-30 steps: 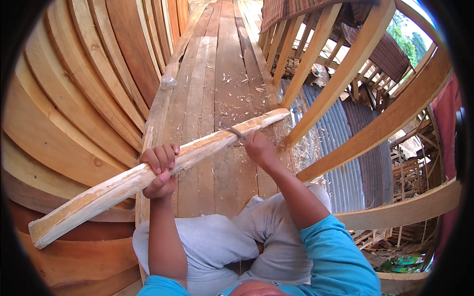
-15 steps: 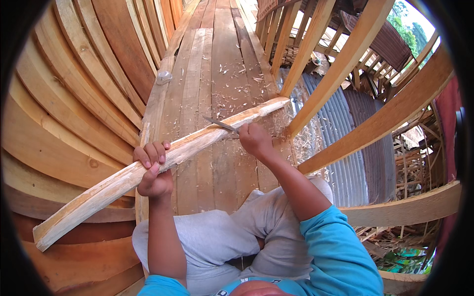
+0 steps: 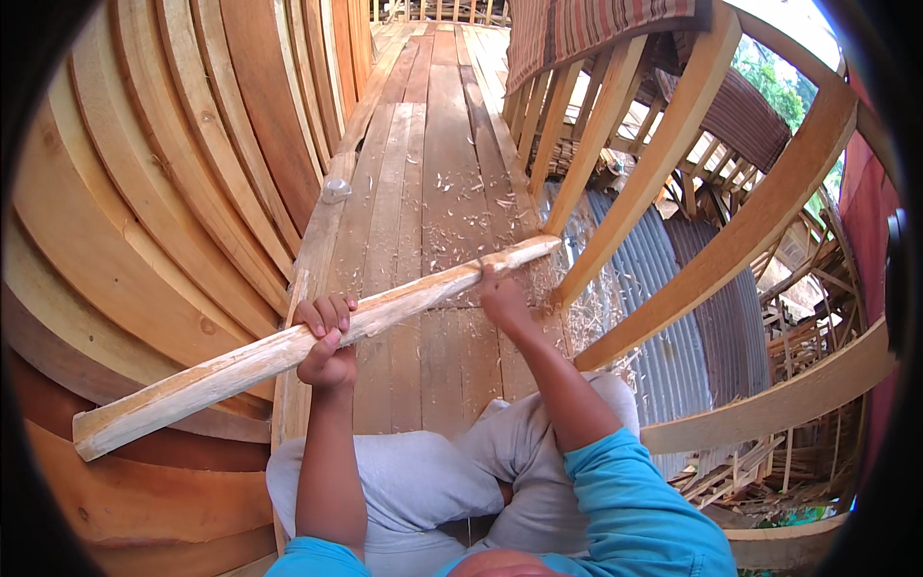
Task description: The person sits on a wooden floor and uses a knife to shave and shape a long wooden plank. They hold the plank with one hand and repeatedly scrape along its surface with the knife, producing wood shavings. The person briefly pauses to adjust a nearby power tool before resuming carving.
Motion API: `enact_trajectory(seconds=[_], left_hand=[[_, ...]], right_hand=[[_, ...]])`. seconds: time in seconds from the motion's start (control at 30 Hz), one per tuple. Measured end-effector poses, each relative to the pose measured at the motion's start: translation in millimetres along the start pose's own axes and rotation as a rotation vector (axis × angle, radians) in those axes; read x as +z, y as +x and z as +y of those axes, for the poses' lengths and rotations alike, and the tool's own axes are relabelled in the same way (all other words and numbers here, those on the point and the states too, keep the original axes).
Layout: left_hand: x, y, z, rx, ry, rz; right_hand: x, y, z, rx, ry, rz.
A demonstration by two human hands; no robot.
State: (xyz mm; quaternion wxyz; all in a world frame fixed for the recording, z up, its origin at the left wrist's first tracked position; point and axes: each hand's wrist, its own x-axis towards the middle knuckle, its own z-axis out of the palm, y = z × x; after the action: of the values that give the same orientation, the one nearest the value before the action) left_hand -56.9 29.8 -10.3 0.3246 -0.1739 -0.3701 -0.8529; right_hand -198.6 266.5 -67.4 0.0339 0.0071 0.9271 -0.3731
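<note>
A long, pale, roughly shaved wooden beam (image 3: pixel 409 310) lies slantwise across me, its left end nearer and its right end farther off. Around its middle my left hand (image 3: pixel 327 338) is wrapped, the fingers over the top and the thumb on the near side. My right hand (image 3: pixel 505 296) is closed on a knife at the near side of the beam, toward its far right end. Of the knife, only a dark bit of blade (image 3: pixel 484 263) shows against the wood; hand and beam hide the rest.
Plank flooring (image 3: pixel 447 144) strewn with wood shavings runs ahead. Curved wooden planks (image 3: pixel 144 260) wall the left side. Upright timber ribs (image 3: pixel 644 173) stand on the right, with corrugated metal sheets (image 3: pixel 663 288) beyond. A small clear container (image 3: pixel 336 190) sits by the left wall.
The knife has slid along the beam toward its far right end, and its blade has turned mostly out of sight. My left hand keeps its grip. The view has tilted up slightly.
</note>
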Motion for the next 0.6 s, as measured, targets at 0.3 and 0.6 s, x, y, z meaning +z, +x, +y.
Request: enact_trajectory(seconds=[0.3,0.6], left_hand=[[0,-2,-2,-0.006,-0.014,0.01],[2,-2,0,0.006,0.028,-0.001]], right_hand=[[-36,-7,6,-0.184,0.132,-0.214],[-45,9,16,-0.278,0.147,-0.102]])
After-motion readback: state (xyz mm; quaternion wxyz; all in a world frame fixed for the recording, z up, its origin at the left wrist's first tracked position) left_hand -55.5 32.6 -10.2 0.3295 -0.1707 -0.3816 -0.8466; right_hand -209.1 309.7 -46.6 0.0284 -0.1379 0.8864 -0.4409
